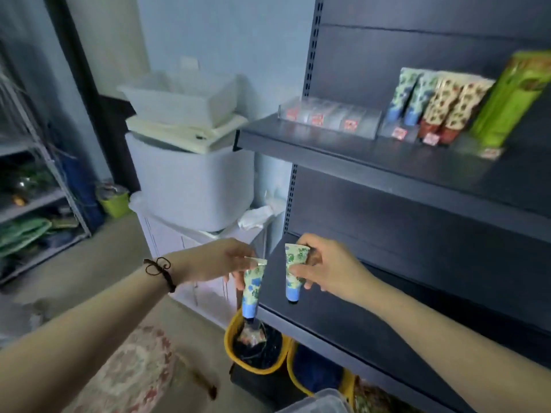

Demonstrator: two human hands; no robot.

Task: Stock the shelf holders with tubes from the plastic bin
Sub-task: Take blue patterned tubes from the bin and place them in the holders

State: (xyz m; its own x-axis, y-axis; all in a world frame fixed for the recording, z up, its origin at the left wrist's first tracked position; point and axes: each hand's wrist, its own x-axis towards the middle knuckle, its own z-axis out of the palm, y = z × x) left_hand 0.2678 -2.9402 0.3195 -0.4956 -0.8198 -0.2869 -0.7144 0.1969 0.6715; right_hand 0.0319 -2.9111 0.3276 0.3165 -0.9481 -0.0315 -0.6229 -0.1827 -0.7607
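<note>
Head view: left hand pinches one tube by its flat crimped end, fingers closed on it, cap hanging down, so it likely drops cap-first into a slot; right hand grips a second tube the same way near the crimp, fingers wrapped on it, cap down, just above the lower shelf; both held low and in front of the chest, apparently in transit from the bin, whose clear rim shows at the bottom edge, contents not visible; upper shelf carries the clear holders; left holder looks empty, red tags on its front; right holder already has two blue-cap tubes and two red-cap tubes standing cap down, leaning back, next to a green box; empty slots probably take the pair in hand. Tubes in hand: short, soft-looking, cream body with blue-green floral print, light blue cap, flat sealed top; match the shelved blue ones; frame blurry, print text unreadable.
</note>
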